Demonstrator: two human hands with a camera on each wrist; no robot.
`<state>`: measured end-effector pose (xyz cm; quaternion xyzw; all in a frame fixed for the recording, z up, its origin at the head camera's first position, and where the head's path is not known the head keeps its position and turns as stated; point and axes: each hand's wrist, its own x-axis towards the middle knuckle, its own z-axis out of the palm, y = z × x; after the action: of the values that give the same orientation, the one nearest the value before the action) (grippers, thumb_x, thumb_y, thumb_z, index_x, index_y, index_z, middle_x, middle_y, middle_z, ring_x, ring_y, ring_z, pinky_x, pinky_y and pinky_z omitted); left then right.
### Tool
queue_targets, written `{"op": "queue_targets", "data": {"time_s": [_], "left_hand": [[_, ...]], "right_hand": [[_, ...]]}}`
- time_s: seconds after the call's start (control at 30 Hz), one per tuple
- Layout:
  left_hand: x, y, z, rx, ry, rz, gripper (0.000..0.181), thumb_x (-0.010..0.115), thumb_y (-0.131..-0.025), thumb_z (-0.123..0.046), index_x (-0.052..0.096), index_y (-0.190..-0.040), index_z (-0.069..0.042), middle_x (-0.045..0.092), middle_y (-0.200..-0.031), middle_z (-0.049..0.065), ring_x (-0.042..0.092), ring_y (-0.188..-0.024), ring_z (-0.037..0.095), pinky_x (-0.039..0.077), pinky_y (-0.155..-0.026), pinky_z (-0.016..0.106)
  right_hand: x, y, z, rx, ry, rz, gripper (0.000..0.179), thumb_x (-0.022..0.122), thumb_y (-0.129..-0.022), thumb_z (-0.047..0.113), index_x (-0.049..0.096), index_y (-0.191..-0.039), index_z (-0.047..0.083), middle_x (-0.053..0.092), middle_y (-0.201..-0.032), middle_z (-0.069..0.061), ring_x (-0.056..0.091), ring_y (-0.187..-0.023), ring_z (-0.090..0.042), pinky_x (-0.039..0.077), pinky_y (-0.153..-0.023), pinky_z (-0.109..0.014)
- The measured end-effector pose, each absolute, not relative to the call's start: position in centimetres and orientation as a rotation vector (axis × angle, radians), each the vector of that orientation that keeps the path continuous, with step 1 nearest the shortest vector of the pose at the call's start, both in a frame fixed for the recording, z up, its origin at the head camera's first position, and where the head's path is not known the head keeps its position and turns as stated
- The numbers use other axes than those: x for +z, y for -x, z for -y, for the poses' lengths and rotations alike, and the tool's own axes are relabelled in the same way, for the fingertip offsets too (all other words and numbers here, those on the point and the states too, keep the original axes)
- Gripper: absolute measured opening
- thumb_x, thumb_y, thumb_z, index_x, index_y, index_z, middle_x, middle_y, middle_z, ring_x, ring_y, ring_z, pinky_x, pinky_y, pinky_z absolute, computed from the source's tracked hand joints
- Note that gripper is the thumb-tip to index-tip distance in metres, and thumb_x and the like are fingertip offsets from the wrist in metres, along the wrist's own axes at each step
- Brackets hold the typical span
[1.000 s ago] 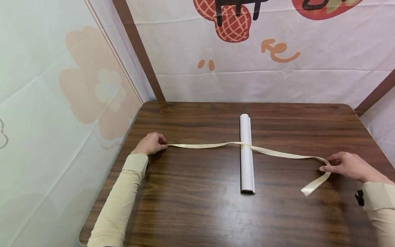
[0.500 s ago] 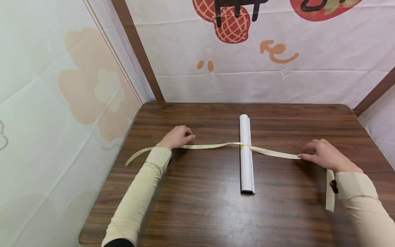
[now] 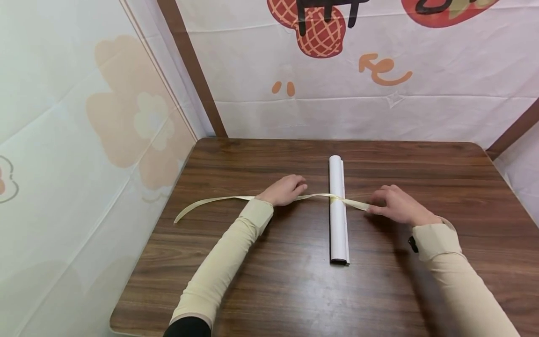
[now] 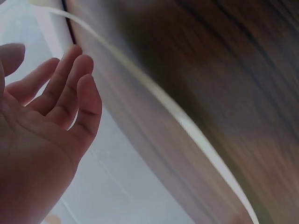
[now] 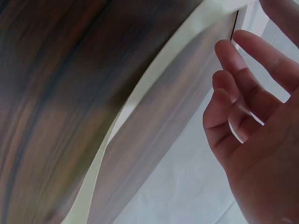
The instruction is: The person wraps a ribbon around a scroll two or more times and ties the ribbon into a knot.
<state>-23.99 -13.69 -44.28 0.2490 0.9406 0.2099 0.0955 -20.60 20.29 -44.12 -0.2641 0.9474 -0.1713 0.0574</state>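
A rolled white sheet (image 3: 338, 229) lies lengthwise on the table, with a pale yellow ribbon (image 3: 210, 200) crossing its middle. The ribbon's crossing sits on top of the roll, and its two tails stretch out left and right. My left hand (image 3: 283, 189) is over the left tail, close to the roll; in the left wrist view its fingers (image 4: 86, 100) are loosely bent with nothing between them, the ribbon running past. On the other side my right hand (image 3: 397, 205) hovers at the right tail, thumb tip overlapping it. Its fingers (image 5: 252, 88) are relaxed and hold nothing.
The dark wood-grain table (image 3: 269, 290) has rounded corners. A white printed cloth (image 3: 252, 56) hangs behind it, and another pale cloth (image 3: 63, 187) stands along the left edge. Part of the right tail is hidden behind the right forearm.
Both hands have moved inward along the ribbon toward the roll. The left hand has let go of the left tail's end, which now lies curved on the table. The roll stays put.
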Motion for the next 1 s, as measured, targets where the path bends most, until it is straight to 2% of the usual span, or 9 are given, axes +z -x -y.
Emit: {"op": "queue_targets", "data": {"time_s": [0.13, 0.3, 0.4, 0.67, 0.83, 1.0], "left_hand": [[-44.7, 24.1, 12.3, 0.632, -0.714, -2.778, 0.043, 0.038, -0.104, -0.028, 0.048, -0.138, -0.002, 0.054, -0.136, 0.014, 0.049, -0.129, 0.023, 0.038, -0.109, 0.036], [-45.2, 24.1, 10.9, 0.605, -0.671, -2.747, 0.042, 0.036, -0.105, -0.027, 0.047, -0.140, -0.006, 0.049, -0.142, 0.012, 0.043, -0.135, 0.026, 0.036, -0.108, 0.050], [-45.6, 24.1, 10.3, 0.551, -0.686, -2.733, 0.038, 0.039, -0.103, -0.025, 0.051, -0.136, -0.008, 0.053, -0.137, 0.011, 0.046, -0.131, 0.027, 0.037, -0.102, 0.053], [-45.9, 24.0, 9.6, 0.528, -0.730, -2.681, 0.033, 0.046, -0.099, -0.020, 0.059, -0.128, -0.012, 0.061, -0.124, 0.006, 0.051, -0.121, 0.023, 0.036, -0.092, 0.046], [-45.8, 24.0, 9.6, 0.517, -0.752, -2.675, 0.032, 0.050, -0.097, -0.018, 0.061, -0.126, -0.012, 0.066, -0.112, 0.003, 0.057, -0.105, 0.018, 0.038, -0.085, 0.040], [-45.9, 24.0, 9.8, 0.498, -0.744, -2.652, 0.032, 0.051, -0.096, -0.013, 0.062, -0.126, -0.013, 0.066, -0.097, 0.002, 0.055, -0.090, 0.015, 0.034, -0.082, 0.035]], "right_hand": [[-44.5, 20.8, -19.0, -0.544, 0.844, -2.871, 0.027, 0.071, -0.086, 0.030, 0.071, -0.101, 0.007, 0.063, -0.097, -0.010, 0.054, -0.095, -0.029, 0.045, -0.081, -0.045], [-45.0, 20.9, -17.8, -0.532, 0.902, -2.882, 0.023, 0.072, -0.085, 0.023, 0.070, -0.101, 0.005, 0.062, -0.093, -0.009, 0.054, -0.089, -0.027, 0.044, -0.078, -0.042], [-45.3, 20.9, -17.4, -0.522, 0.914, -2.879, 0.025, 0.072, -0.085, 0.020, 0.070, -0.104, 0.004, 0.061, -0.094, -0.009, 0.053, -0.088, -0.026, 0.044, -0.077, -0.042], [-45.6, 20.8, -17.1, -0.510, 0.911, -2.873, 0.024, 0.071, -0.086, 0.019, 0.070, -0.105, 0.005, 0.059, -0.090, -0.007, 0.051, -0.082, -0.022, 0.042, -0.075, -0.039], [-45.8, 20.8, -17.2, -0.519, 0.913, -2.877, 0.019, 0.070, -0.086, 0.017, 0.070, -0.102, 0.007, 0.059, -0.089, -0.006, 0.051, -0.081, -0.022, 0.043, -0.074, -0.039], [-45.9, 20.7, -17.4, -0.520, 0.899, -2.873, 0.015, 0.070, -0.087, 0.016, 0.070, -0.099, 0.008, 0.058, -0.088, -0.006, 0.052, -0.081, -0.022, 0.043, -0.073, -0.039]]}}
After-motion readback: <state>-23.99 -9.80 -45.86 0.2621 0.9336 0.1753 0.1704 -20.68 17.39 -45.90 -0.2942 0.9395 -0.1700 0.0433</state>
